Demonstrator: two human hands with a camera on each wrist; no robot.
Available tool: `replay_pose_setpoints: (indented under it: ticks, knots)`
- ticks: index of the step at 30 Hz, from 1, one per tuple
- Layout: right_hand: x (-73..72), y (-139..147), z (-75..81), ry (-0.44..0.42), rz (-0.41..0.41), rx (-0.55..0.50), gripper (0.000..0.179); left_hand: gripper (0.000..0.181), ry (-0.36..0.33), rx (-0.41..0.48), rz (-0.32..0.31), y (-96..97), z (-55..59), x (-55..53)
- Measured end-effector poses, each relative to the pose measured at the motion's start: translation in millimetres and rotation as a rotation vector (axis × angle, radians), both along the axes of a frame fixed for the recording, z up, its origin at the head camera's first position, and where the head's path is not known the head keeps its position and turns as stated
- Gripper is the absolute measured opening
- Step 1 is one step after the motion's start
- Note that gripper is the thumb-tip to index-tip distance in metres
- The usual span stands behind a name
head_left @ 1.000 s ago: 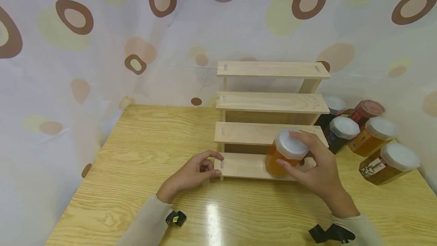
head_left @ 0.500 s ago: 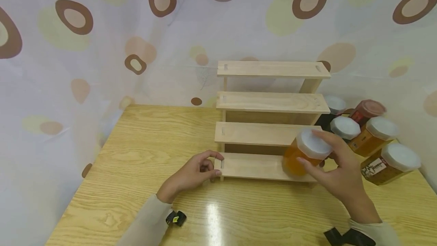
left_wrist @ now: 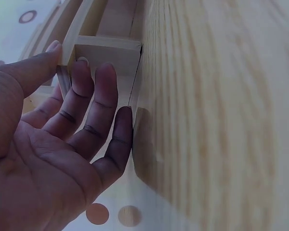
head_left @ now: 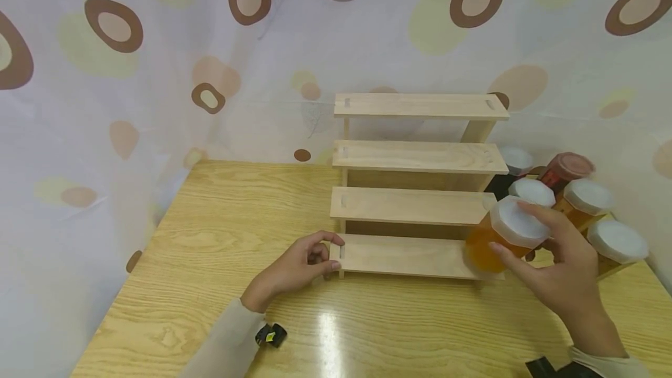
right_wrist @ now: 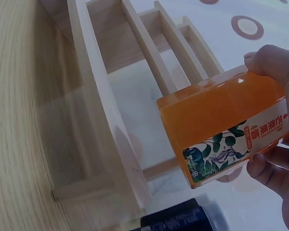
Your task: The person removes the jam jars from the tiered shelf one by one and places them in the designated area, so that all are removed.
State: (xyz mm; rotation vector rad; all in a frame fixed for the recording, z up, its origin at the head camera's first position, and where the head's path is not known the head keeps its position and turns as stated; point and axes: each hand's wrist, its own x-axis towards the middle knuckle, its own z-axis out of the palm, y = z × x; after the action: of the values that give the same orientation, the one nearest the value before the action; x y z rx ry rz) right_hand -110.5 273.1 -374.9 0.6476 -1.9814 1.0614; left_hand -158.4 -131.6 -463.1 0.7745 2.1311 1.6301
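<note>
A pale wooden stepped rack [head_left: 404, 255] stands on the table, its boards rising toward the back. My left hand [head_left: 291, 264] pinches the left end of the lowest board; in the left wrist view its other fingers [left_wrist: 103, 91] curl beside the rack's end. My right hand [head_left: 564, 267] grips a jar [head_left: 488, 249] of orange contents by its white lid end. Held tilted, the jar overlaps the right end of the lowest board in the head view. Its printed label [right_wrist: 219, 154] shows in the right wrist view.
Right of the rack several lidded jars stand together: a red-lidded jar [head_left: 567, 171], an amber jar [head_left: 585, 200], a dark jar [head_left: 501, 182] and one near the front [head_left: 616, 244]. A patterned sheet [head_left: 262, 63] hangs behind the wood-grain table [head_left: 236, 209].
My right hand has moved right with the orange jar, from the middle of the lowest board to its right end. The left hand has stayed on the board's left end.
</note>
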Motion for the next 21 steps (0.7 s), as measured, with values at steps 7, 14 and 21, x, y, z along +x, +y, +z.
replay_pose_setpoints:
  ticks: [7,14,21]
  knots:
    - [5.0,25.7,-1.3,-0.046,-0.085,0.015,0.088,0.039,-0.021,0.01,-0.009,1.0,1.9,1.3]
    - [5.7,52.4,-10.3,-0.08,-0.127,0.0,0.084,0.039,-0.02,0.0,-0.007,1.7,0.3,0.4]
    - [6.7,64.8,-18.0,-0.127,-0.135,-0.027,0.07,0.039,-0.019,-0.001,-0.013,1.9,-0.1,0.7]
